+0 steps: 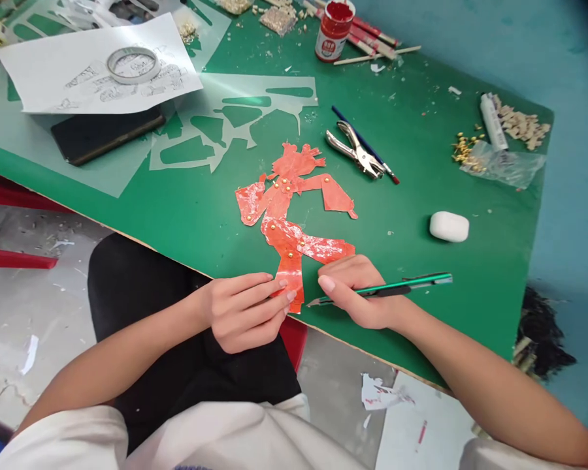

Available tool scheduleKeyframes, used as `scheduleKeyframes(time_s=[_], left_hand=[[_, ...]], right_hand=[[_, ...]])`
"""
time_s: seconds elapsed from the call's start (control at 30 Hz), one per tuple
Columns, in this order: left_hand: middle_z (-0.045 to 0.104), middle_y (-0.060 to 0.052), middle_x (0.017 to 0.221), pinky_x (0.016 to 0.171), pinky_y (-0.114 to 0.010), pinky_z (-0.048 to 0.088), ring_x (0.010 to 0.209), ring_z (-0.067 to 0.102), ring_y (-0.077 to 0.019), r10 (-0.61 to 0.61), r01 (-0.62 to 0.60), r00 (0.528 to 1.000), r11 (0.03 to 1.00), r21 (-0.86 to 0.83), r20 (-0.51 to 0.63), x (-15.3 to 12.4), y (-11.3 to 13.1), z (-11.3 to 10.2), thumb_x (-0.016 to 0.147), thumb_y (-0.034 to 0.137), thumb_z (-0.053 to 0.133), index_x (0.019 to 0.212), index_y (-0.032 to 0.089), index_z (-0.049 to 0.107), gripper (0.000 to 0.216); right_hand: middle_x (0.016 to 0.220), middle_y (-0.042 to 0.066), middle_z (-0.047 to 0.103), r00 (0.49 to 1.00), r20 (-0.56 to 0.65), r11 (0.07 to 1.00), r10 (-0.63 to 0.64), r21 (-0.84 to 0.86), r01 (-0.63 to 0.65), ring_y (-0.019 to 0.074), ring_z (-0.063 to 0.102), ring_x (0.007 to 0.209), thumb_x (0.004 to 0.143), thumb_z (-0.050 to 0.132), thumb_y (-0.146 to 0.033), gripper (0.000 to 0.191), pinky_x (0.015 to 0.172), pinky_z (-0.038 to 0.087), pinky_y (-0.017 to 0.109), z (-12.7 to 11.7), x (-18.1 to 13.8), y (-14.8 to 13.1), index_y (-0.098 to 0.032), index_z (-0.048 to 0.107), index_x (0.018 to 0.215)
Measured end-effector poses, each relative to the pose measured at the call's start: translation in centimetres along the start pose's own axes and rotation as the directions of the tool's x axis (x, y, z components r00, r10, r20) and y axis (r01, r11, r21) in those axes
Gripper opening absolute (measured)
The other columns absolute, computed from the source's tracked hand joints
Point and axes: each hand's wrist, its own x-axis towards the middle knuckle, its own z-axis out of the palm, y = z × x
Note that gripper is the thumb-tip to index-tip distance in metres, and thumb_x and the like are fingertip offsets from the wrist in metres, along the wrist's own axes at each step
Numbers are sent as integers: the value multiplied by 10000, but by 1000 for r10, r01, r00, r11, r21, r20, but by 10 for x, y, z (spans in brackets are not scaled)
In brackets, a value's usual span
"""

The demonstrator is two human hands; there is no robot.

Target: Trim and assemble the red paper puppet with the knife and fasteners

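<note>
A flat orange-red jointed paper puppet [289, 232] lies on the green table, its parts joined by small gold fasteners and shiny in places. My left hand [247, 312] is open, its stretched fingers resting on the puppet's lower leg by the table's near edge; the thumb is hidden. My right hand [357, 290] is closed around a green and black craft knife [411, 284]. The knife's tip points left and is close to the right side of that leg; whether it touches the table I cannot tell. The puppet's other leg reaches right, just above my right fingers.
Beyond the puppet lie a hole punch [357, 151], a paintbrush [340, 117] and a cut-out plastic sheet [274, 91]. To the right are a white case [449, 226] and gold fasteners [465, 151]. A red paint jar [334, 32], phone [105, 134] and tape roll [133, 65] stand farther back.
</note>
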Motion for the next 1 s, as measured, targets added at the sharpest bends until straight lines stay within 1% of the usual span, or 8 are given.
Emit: scheduleKeyframes(time_s=[0.13,0.27,0.33,0.4,0.47,0.57,0.83,1.0], left_hand=[[832,-27,1073,839,-292,701,990,810,-201,-16,17,1000,1000,-17,14,-2,-2,4,916,188,764,869,199,784,52],[839,-20,945,816,-325,673,891,807,-195,-192,194,981,958,-212,27,5,-4,5,933,478,783,869,182,750,305],[831,-25,913,793,-333,630,875,789,-197,-372,377,924,848,-372,88,11,-4,3,925,488,789,962,175,741,319],[814,-31,918,803,-340,574,891,756,-198,-519,543,831,685,-486,198,17,-3,0,894,450,829,1071,178,737,337],[796,-32,927,833,-349,520,902,714,-195,-591,640,749,530,-557,298,23,-2,-2,868,456,854,1125,185,744,389],[790,-16,932,883,-353,457,916,677,-183,-604,688,689,370,-625,402,28,1,-4,869,436,859,1128,201,761,363],[782,15,805,901,-352,434,844,715,-143,-618,688,676,336,-643,401,32,1,2,895,221,842,864,201,789,64],[805,-15,850,831,-304,528,825,731,-146,-607,680,682,318,-661,409,29,-1,-19,946,164,767,936,201,803,52]], right_hand=[[501,-60,311,1000,9,999,29,-33,-29,75,280,470,1088,444,-228,533,493,267,253,1,1,-1,-197,311,573],[484,-58,320,998,2,998,60,-4,-60,78,285,458,1107,423,-283,568,485,257,264,-1,-1,2,-203,289,560],[482,-58,311,999,-13,999,42,13,-41,80,282,460,1104,430,-278,568,488,248,268,0,-1,3,-202,288,559],[487,-57,311,999,-29,1000,18,26,-17,81,286,464,1100,436,-265,560,494,244,272,1,-2,3,-199,303,560],[498,-55,319,999,-38,1000,-2,31,3,82,296,468,1099,437,-256,548,499,248,271,2,-2,3,-198,323,565],[512,-55,335,999,-34,999,-34,12,34,83,306,474,1097,443,-252,526,504,273,266,3,-2,2,-200,354,581],[539,-53,335,995,41,993,-93,-66,95,92,303,504,1082,497,-286,494,508,267,272,3,-2,3,-204,393,606],[486,-42,388,992,-128,998,7,55,0,89,328,458,1102,453,-337,560,493,266,279,0,-8,9,-197,422,561]])
